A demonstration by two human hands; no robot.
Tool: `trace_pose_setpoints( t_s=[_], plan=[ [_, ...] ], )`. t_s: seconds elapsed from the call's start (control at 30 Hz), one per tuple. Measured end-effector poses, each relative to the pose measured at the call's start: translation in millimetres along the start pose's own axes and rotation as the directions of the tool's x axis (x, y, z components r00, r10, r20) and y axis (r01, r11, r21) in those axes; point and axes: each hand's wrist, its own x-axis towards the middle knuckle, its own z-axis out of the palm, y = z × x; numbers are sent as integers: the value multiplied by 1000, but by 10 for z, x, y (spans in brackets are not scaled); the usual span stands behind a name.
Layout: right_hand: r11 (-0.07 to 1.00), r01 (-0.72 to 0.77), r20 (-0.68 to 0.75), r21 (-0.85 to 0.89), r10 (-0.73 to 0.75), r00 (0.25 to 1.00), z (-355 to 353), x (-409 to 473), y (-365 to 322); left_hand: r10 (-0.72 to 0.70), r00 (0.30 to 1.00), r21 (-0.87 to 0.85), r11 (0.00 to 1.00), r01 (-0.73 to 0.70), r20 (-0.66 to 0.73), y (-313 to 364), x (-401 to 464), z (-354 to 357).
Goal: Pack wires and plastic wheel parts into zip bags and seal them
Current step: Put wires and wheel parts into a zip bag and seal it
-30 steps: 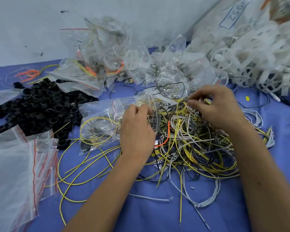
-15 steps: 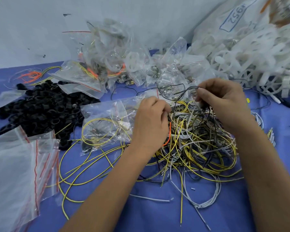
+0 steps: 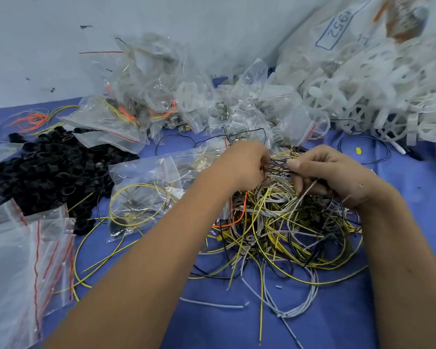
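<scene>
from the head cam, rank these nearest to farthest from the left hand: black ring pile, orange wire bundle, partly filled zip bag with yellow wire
1. partly filled zip bag, just left of the left hand
2. black ring pile, further left
3. orange wire bundle, far back-left corner

text: "4952" in a blue box | on: white sack [image 3: 337, 44]

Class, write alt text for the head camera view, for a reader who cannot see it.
Both hands, left hand and right hand, pinch dark wires above a tangled wire pile on a blue table; zip bags lie left.
</scene>
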Motion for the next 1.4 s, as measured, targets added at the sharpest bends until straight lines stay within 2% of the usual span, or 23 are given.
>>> trace_pose_setpoints(
  t_s=[0.13,0.27,0.47,0.53,0.57,0.6,0.63,0.67,0.7,0.73,0.8,0.9,0.97,1.07,1.17,1.23,1.3,1.4],
  plan=[
    [999,-17,47,-37,19,999,9,12,-10,-64,998,23,998,65,-19,58,-17,-34],
    [990,-49,100,-133,63,993,14,32,-1,-131,982,-110,987,117,-133,-59,-77,-107],
    [985,-6,135,-170,29,990,-12,22,17,-297,853,-363,921,138,-430,-318,-250,-276],
    [979,1,31,-202,6,999,55,50,0,-356,805,-488,867,96,-475,-386,-332,-285],
    [982,13,-99,-189,-32,995,94,84,-6,-381,786,-546,835,67,-486,-405,-378,-272],
    [979,44,-271,-198,-98,958,126,128,-11,-400,768,-588,808,39,-500,-421,-422,-248],
    [961,70,-451,-268,-189,872,146,175,-7,-416,753,-619,785,15,-510,-429,-463,-216],
    [919,54,-586,-391,-294,755,156,218,-6,-432,741,-646,763,-3,-514,-441,-496,-180],
    [855,11,-639,-518,-396,660,177,244,-21,-445,738,-673,740,-17,-507,-450,-523,-141],
    [798,-4,-630,-602,-473,615,215,260,-47,-453,743,-703,710,-32,-492,-455,-537,-100],
    [764,38,-576,-644,-517,633,343,305,-79,-459,763,-763,642,-69,-455,-449,-557,-31],
    [846,185,-486,-500,-450,749,552,354,-91,-475,778,-844,521,-129,-412,-420,-571,47],
    [874,231,-451,-428,-428,784,607,369,-69,-488,775,-866,478,-146,-401,-418,-578,79],
    [917,228,-509,-326,-374,776,618,377,-66,-506,743,-818,567,-98,-439,-428,-574,133],
    [951,172,-612,-257,-298,733,608,381,-80,-512,683,-673,739,40,-521,-417,-581,228],
    [950,133,-640,-282,-290,712,581,379,-69,-482,704,-546,823,158,-521,-399,-593,291],
    [942,110,-637,-316,-296,712,568,378,-47,-467,714,-487,850,201,-522,-416,-594,334],
    [935,96,-617,-342,-300,728,583,394,-28,-508,635,-548,822,155,-582,-447,-608,355]
  ],
)
